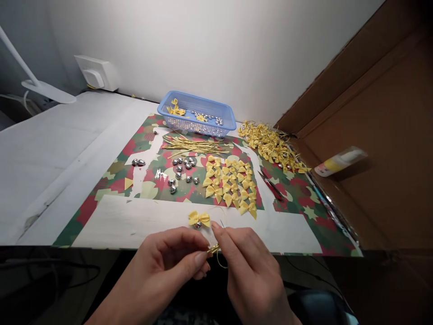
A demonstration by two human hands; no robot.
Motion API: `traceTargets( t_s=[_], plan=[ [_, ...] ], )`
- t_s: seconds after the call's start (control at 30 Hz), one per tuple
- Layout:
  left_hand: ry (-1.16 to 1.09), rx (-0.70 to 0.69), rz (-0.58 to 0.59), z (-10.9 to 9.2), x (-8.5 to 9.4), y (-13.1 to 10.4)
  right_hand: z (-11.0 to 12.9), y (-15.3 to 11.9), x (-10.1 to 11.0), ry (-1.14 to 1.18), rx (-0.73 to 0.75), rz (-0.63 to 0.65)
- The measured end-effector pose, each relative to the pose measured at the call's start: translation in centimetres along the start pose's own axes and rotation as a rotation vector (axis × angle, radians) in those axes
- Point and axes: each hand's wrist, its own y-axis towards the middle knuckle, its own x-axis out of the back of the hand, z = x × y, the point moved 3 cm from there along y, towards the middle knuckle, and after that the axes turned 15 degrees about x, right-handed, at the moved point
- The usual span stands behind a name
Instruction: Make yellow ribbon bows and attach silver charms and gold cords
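Note:
Over the table's front edge, my left hand (pixel 182 259) pinches a short piece of gold cord (pixel 214 248) between thumb and forefinger. My right hand (pixel 248 266) is closed close beside it, fingertips at the cord's other end. A thin, needle-like tip (pixel 222 224) sticks up from the right fingers, and a fine loop of cord hangs below them. Just beyond both hands lies a yellow ribbon bow (pixel 199 217) with a silver bell (pixel 198 225) at its middle. What the fingers cover is partly hidden.
Yellow bows (pixel 230 183) lie in rows, with loose silver bells (pixel 179 169) to their left. Behind are gold cords (pixel 194 145) and a blue basket (pixel 199 98). Scissors (pixel 270 185), a pile of finished-looking bows (pixel 270 144) and a glue bottle (pixel 340 161) are at right.

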Motion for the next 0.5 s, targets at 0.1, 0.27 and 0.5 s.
traceTargets(
  t_s=[0.1, 0.27, 0.5],
  plan=[
    [-0.013, -0.015, -0.011, 0.13, 0.10, 0.01, 0.28, 0.18, 0.01, -0.030, 0.029, 0.024],
    [-0.086, 0.006, -0.032, 0.19, 0.42, 0.07, 0.57, 0.51, -0.08, -0.067, 0.061, 0.044],
    [-0.124, 0.010, 0.001, -0.41, 0.20, -0.08, 0.38, 0.64, -0.13, -0.078, 0.049, 0.069]
  ],
)
